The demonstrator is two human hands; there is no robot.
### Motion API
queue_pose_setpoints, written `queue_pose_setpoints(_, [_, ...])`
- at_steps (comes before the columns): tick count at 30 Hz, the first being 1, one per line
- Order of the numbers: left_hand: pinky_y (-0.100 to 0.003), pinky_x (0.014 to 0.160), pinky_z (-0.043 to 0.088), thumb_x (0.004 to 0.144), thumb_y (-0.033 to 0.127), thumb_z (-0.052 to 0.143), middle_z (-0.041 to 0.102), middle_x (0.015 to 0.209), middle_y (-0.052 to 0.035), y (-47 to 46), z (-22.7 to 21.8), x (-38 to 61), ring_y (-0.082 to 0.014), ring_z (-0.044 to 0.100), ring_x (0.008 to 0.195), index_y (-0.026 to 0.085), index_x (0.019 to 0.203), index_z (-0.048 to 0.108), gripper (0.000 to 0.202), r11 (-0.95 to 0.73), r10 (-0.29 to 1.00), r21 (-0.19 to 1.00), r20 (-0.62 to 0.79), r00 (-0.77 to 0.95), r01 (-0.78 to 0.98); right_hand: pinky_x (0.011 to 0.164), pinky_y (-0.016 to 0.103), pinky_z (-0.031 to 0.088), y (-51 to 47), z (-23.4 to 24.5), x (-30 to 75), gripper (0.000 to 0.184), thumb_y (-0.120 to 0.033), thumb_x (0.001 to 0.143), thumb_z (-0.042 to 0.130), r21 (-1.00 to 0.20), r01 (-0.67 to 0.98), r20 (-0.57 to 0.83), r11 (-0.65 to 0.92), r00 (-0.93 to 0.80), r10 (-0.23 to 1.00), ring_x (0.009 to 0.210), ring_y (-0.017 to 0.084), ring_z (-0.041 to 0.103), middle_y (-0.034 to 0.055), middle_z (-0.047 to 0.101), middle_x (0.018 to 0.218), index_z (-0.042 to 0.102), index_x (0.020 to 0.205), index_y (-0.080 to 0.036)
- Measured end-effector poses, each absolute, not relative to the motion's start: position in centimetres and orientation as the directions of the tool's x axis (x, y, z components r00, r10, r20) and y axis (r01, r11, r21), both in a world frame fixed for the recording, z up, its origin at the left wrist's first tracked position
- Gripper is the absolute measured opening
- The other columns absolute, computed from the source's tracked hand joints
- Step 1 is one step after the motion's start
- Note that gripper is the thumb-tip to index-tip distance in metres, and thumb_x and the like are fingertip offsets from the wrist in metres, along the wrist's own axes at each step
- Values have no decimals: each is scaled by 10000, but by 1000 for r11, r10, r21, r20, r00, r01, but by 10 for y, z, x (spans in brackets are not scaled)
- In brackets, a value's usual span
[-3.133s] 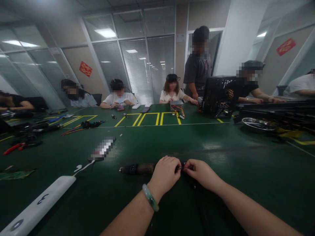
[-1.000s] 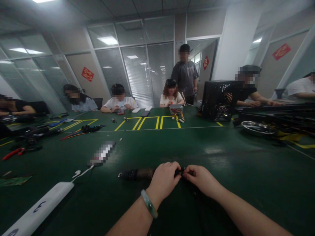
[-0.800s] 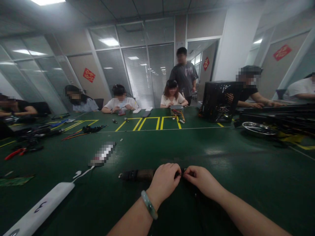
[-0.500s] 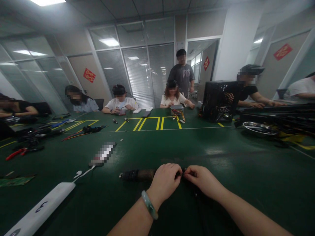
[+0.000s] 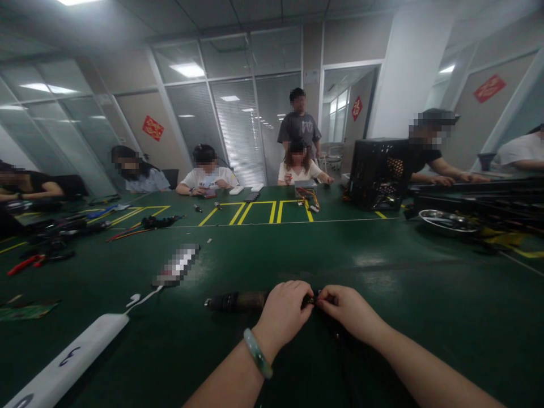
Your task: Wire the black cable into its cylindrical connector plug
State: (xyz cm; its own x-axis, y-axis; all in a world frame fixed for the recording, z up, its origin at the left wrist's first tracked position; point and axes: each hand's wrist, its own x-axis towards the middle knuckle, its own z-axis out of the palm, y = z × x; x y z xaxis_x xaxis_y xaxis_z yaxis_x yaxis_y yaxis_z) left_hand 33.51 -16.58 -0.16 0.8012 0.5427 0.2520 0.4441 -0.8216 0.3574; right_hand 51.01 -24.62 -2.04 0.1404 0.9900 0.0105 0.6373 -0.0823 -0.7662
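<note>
A dark, drill-like power tool (image 5: 249, 301) lies sideways on the green table, its metal tip pointing left. My left hand (image 5: 287, 309), with a jade-coloured bangle on the wrist, is closed over the tool's right part, thumb and forefinger pinched near its end. Facing it, my right hand (image 5: 346, 306) is closed too, its fingertips pinched at that same end. A small brassy glint shows between the two sets of fingertips, too small to name. Below the right hand a dark cord-like shape runs toward the table's near edge. My fingers hide the tool's right end.
A white power strip (image 5: 80, 354) lies at the left, its cord leading toward a blurred-out phone-like object (image 5: 181, 265). Beyond are red-handled pliers (image 5: 25, 263), a green circuit board (image 5: 29, 310), a black computer case (image 5: 374, 173) and a metal bowl (image 5: 446, 221). Several people sit opposite.
My hands stay almost in place at the tool's end, with slight finger movement. The person standing at the back has shifted left. The view has tilted a little.
</note>
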Motion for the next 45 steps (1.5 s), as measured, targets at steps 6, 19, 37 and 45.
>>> queue_pose_setpoints(6, [-388, 972, 388, 830, 170, 588, 638, 1041, -14, -165, -4, 336, -191, 569, 981, 217, 889, 597, 76, -843, 519, 335, 295, 802, 421, 640, 226, 410, -246, -20, 510, 152, -289, 855, 554, -757, 650, 36, -59, 131, 991, 722, 156, 627, -9, 694, 777, 672, 814, -204])
queue_pose_setpoints(19, [-433, 1087, 276, 829, 137, 565, 628, 1063, -5, -165, -2, 335, -184, 554, 1053, 227, 920, 583, 129, -869, 475, 320, 318, 821, 378, 622, 216, 404, -244, -24, 512, 146, -290, 860, 552, -759, 648, 31, -53, 117, 993, 702, 146, 623, -19, 691, 777, 670, 824, -210])
queue_pose_setpoints(37, [-440, 1071, 271, 803, 182, 631, 630, 996, 11, -163, -8, 335, -180, 562, 972, 228, 897, 577, 117, -848, 510, 349, 339, 790, 398, 657, 225, 397, -244, -23, 511, 132, -276, 852, 559, -732, 681, 86, -34, 142, 986, 756, 152, 610, -16, 677, 809, 672, 818, -217])
queue_pose_setpoints(45, [-341, 800, 424, 834, 213, 593, 619, 924, 4, -163, -7, 336, -189, 563, 875, 228, 930, 575, 98, -816, 557, 346, 257, 790, 462, 627, 223, 389, -243, -28, 514, 120, -285, 852, 581, -747, 663, 65, -44, 139, 988, 716, 144, 609, -32, 680, 783, 682, 812, -233])
